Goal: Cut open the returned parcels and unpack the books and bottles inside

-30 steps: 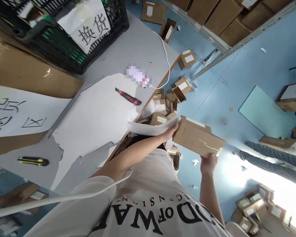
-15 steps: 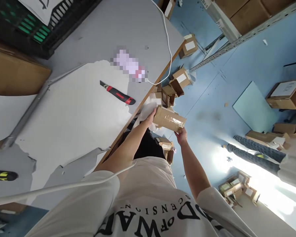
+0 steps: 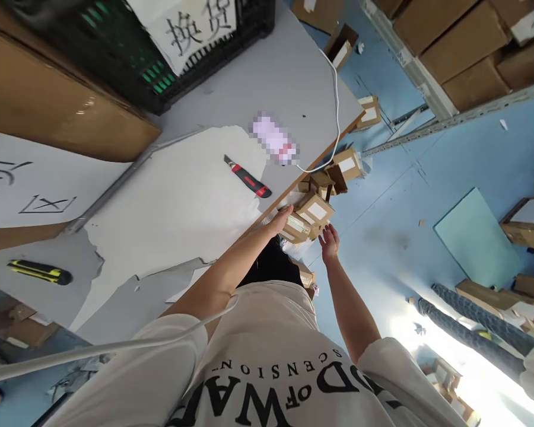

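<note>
While the right hand (image 3: pixel 330 243) is spread near boxes (image 3: pixel 314 207), the left hand's (image 3: pixel 282 220) grip is unclear.

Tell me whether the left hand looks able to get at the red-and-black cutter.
Probably yes. The left hand is beside the edge of the table, near the red-and-black cutter, which lies uncovered, with nothing seen standing between them.

table (image 3: pixel 231 89) | red-black cutter (image 3: pixel 248 177) | yellow-black cutter (image 3: pixel 40 272) | black crate (image 3: pixel 137 59) | cardboard box (image 3: pixel 80 101)
</note>
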`<move>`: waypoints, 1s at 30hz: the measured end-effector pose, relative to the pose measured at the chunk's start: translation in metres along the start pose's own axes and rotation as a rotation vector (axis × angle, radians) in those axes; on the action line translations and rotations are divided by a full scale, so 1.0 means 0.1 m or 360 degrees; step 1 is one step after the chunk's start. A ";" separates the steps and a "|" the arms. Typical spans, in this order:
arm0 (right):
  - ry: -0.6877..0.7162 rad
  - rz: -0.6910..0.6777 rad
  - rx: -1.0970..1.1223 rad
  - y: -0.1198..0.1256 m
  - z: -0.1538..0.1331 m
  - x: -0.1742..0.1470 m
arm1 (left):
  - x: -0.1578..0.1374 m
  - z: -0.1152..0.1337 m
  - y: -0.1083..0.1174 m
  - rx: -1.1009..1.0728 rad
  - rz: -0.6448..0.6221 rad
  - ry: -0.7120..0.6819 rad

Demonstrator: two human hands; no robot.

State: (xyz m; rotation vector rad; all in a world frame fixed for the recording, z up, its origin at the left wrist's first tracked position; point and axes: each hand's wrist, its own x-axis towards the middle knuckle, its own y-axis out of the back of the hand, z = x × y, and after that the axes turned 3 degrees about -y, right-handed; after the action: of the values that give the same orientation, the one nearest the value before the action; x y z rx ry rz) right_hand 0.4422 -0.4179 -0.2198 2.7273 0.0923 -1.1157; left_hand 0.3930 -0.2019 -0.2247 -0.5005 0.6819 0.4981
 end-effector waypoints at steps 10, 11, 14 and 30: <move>0.0881 -0.0818 -0.0270 -1.28 -1.05 -0.37 | -1.12 0.82 0.86 -0.0245 0.0126 -0.0462; 0.0922 -0.0924 -0.0284 -1.43 -1.13 -0.44 | -1.28 0.87 1.01 -0.0288 0.0204 -0.0562; 0.0977 -0.1191 -0.0351 -1.87 -1.28 -0.65 | -1.81 0.93 1.47 -0.0331 0.0546 -0.0908; 0.1221 -0.2548 -0.1065 -3.28 -0.43 -2.21 | -3.69 -0.84 1.52 -0.0554 0.2564 -0.1487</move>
State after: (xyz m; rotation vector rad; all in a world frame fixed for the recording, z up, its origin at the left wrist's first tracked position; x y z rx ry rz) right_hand 0.2713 -0.0847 -0.0856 1.8596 2.4012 0.0782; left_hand 0.0182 -0.2318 -0.0660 0.1240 -0.0785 2.2141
